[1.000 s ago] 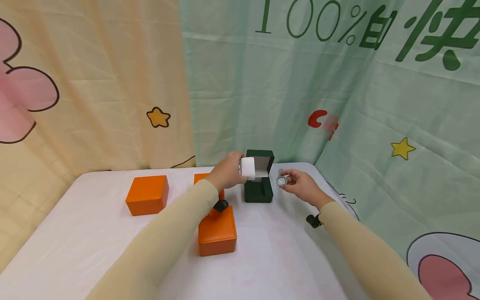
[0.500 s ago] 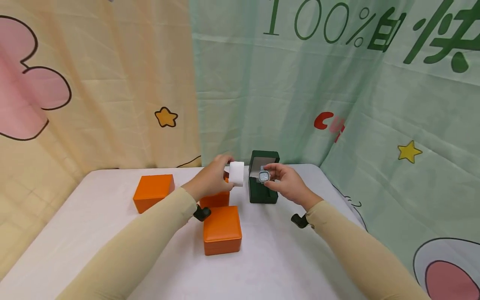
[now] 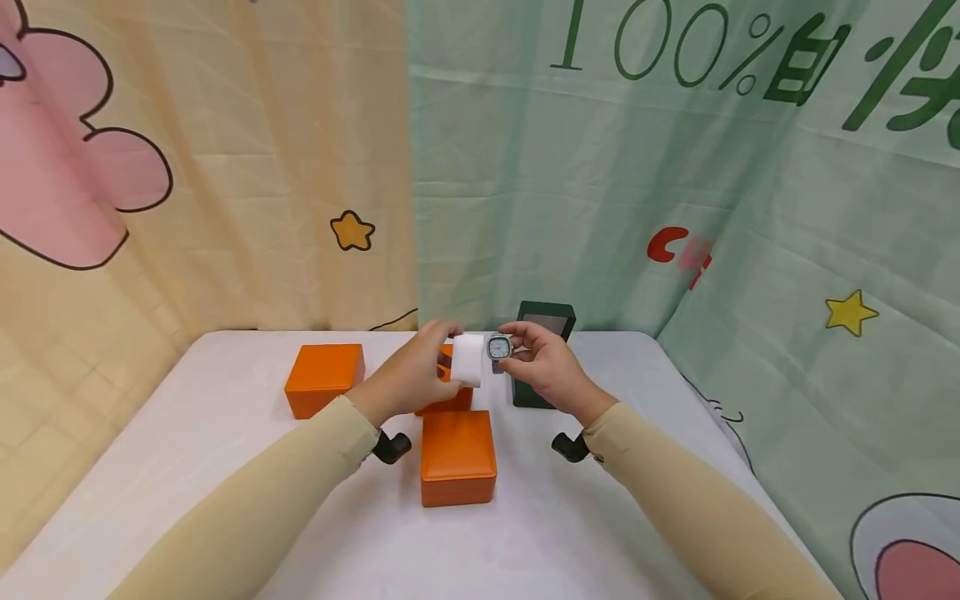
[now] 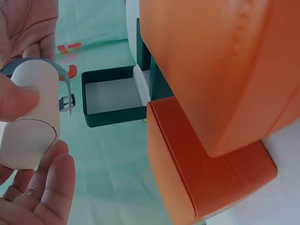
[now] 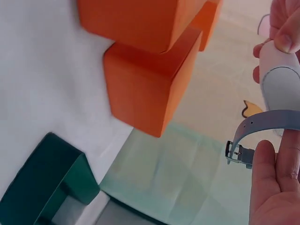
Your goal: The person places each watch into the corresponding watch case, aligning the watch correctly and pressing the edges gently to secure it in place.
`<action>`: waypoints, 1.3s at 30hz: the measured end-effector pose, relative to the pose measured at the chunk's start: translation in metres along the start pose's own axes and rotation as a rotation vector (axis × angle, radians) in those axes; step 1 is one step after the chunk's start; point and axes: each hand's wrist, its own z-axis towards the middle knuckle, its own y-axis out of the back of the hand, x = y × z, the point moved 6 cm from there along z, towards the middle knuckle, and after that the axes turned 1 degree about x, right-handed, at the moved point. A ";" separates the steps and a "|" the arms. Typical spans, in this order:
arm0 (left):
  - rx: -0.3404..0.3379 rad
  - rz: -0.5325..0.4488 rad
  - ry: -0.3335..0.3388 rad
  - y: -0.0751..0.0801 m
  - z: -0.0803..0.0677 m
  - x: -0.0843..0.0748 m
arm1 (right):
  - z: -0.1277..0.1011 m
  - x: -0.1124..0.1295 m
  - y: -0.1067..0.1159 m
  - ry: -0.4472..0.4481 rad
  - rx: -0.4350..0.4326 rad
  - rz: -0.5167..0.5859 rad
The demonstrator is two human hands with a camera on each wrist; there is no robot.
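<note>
My left hand (image 3: pixel 408 373) grips a white watch pillow (image 3: pixel 468 360) between thumb and fingers, held above the table. Close to its right, my right hand (image 3: pixel 546 368) pinches a watch (image 3: pixel 498 347) with a pale square-cornered face turned up towards the head camera. From the left wrist, the grey-blue watch strap (image 4: pixel 64 74) shows behind the pillow's upper end. In the right wrist view the strap (image 5: pixel 269 117) curves across the pillow's end, its buckle (image 5: pixel 239 153) visible. Whether strap and pillow touch, I cannot tell. Behind my right hand stands an open dark green box (image 3: pixel 549 315), partly hidden.
One orange box (image 3: pixel 457 458) sits on the white table (image 3: pixel 540 517) in front of my hands. Another orange box (image 3: pixel 450 406) is partly hidden behind the left hand. A third orange box (image 3: pixel 322 379) stands further left. Printed curtains (image 3: pixel 600 208) hang behind the table.
The left hand has drawn the watch pillow left, away from the green box. The right hand has carried the watch left, past the green box, up beside the pillow.
</note>
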 end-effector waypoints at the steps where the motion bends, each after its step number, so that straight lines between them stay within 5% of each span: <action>1: -0.002 0.003 -0.011 0.000 -0.002 0.000 | 0.001 0.002 -0.002 0.002 0.003 0.010; 9: -0.018 -0.015 -0.081 0.003 -0.010 0.000 | 0.007 0.007 -0.016 -0.006 0.051 0.029; 23: -0.128 -0.030 -0.079 0.004 -0.016 0.003 | 0.005 0.011 -0.023 -0.020 0.059 -0.035; 39: -0.122 -0.122 -0.034 0.003 -0.014 0.008 | -0.001 0.010 -0.030 0.062 0.045 -0.230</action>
